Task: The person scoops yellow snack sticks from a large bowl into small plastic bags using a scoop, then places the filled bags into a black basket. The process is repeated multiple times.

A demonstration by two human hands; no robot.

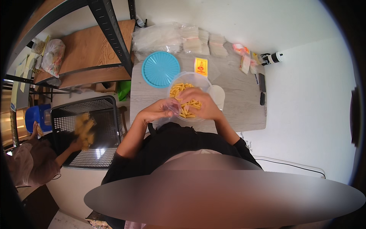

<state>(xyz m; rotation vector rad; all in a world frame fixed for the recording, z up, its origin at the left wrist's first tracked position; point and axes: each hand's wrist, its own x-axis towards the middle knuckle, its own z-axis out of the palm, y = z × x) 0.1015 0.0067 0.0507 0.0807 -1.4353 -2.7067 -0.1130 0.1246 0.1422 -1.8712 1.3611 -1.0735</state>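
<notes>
A round translucent plastic tub (pixel 206 81) of yellow stick-shaped snacks (pixel 187 111) stands at the table's near edge. At its left rim my left hand (pixel 157 110) holds a small clear plastic bag (pixel 172 106). My right hand (pixel 201 103), blurred, is over the snacks inside the tub; its fingers are curled, and whether they hold any snacks cannot be told. A turquoise ribbed lid (pixel 161 69) lies behind and left of the tub. Behind the tub is a yellow printed packet (pixel 201 67). A whitish rounded object (pixel 219 97) sits partly hidden at the tub's right.
Stacks of clear plastic bags (pixel 191 41) line the table's back. A bottle (pixel 276 58) and a dark phone-like object (pixel 262 82) are at the right. On the left stand a metal-framed shelf (pixel 94 50) and a black basket (pixel 114 128), where another person holds bagged yellow snacks (pixel 85 130).
</notes>
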